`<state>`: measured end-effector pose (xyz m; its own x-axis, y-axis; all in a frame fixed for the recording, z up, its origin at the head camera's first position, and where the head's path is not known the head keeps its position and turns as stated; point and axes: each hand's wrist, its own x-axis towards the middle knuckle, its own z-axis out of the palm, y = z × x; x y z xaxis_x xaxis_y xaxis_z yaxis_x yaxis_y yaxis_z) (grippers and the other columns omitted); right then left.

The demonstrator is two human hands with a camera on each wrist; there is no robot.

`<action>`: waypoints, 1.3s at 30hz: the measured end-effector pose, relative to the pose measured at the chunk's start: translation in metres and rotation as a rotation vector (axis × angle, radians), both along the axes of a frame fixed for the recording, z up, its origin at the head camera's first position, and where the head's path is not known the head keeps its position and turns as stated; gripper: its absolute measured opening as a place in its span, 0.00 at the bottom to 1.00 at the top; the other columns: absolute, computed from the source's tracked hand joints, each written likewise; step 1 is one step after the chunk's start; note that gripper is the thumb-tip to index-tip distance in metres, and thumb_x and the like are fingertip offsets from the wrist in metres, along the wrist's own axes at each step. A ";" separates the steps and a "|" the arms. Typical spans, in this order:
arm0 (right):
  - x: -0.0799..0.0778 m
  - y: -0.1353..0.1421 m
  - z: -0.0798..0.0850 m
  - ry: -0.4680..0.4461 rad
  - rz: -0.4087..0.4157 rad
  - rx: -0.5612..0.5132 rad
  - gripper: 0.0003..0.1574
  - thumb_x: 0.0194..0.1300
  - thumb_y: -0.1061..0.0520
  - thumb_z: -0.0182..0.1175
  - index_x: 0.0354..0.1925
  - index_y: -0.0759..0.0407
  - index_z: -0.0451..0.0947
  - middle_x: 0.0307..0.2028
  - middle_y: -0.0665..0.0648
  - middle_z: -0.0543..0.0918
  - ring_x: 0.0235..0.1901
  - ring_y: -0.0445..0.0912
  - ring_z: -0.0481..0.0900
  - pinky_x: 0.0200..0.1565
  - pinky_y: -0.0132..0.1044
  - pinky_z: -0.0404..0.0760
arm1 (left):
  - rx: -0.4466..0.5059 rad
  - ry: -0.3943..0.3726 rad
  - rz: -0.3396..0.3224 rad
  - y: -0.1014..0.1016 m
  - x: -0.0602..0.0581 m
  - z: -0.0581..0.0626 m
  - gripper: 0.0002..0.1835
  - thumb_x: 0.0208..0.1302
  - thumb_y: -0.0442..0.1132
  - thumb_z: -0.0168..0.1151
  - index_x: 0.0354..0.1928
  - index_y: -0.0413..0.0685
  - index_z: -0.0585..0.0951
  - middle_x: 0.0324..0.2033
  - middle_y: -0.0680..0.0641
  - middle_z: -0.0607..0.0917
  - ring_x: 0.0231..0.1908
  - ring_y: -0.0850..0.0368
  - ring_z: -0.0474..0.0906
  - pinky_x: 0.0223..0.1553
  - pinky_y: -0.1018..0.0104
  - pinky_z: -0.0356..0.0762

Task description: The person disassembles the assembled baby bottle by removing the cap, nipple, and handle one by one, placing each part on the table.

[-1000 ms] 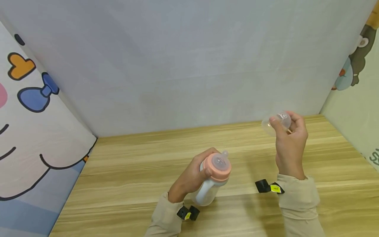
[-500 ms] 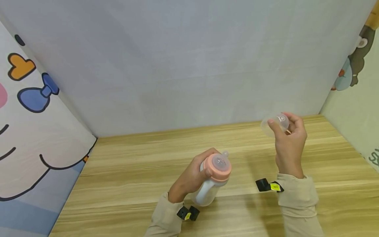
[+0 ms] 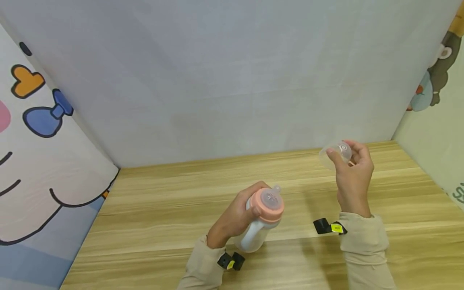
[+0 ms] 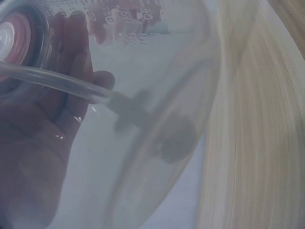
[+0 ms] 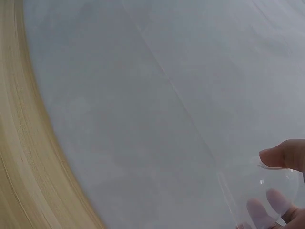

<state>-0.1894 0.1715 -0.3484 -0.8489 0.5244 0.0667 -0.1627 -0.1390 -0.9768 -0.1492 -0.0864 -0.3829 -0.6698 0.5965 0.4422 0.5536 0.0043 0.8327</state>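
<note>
My left hand (image 3: 237, 212) grips a baby bottle (image 3: 255, 237) near its top, fingers behind and thumb against the pink collar. The bottle tilts, with a pale handle on its side and a translucent nipple at the top. In the left wrist view the clear bottle wall (image 4: 157, 76) fills much of the picture, showing a straw (image 4: 62, 82) with a weighted end (image 4: 176, 138) inside. Farther right and back, my right hand (image 3: 355, 177) pinches a clear dome-shaped cap (image 3: 335, 153) between thumb and fingers. Part of that cap (image 5: 252, 191) shows at the right wrist view's lower right.
Both hands are above a light wood-grain table (image 3: 163, 209). A pale grey wall (image 3: 232, 80) stands along its back edge. Cartoon-printed panels close off the left side (image 3: 72, 169) and the right side (image 3: 427, 149).
My right hand, with the clear cap, has shifted slightly down and to the left in the head view. The left hand and bottle stay nearly still.
</note>
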 end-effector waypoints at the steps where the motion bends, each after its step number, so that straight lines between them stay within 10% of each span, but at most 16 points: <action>1: 0.000 -0.001 0.000 -0.005 0.005 0.001 0.23 0.62 0.65 0.68 0.54 0.52 0.75 0.48 0.46 0.78 0.48 0.40 0.72 0.41 0.23 0.76 | 0.001 -0.003 0.002 -0.001 0.000 0.000 0.53 0.59 0.85 0.35 0.47 0.39 0.76 0.33 0.37 0.82 0.34 0.69 0.77 0.41 0.66 0.82; 39: -0.012 0.006 -0.024 -0.156 0.031 -0.015 0.22 0.64 0.64 0.67 0.51 0.47 0.72 0.48 0.44 0.74 0.52 0.39 0.70 0.47 0.23 0.76 | -0.004 -0.006 0.018 -0.001 0.000 0.000 0.55 0.58 0.86 0.34 0.48 0.37 0.76 0.35 0.36 0.83 0.36 0.69 0.77 0.44 0.65 0.81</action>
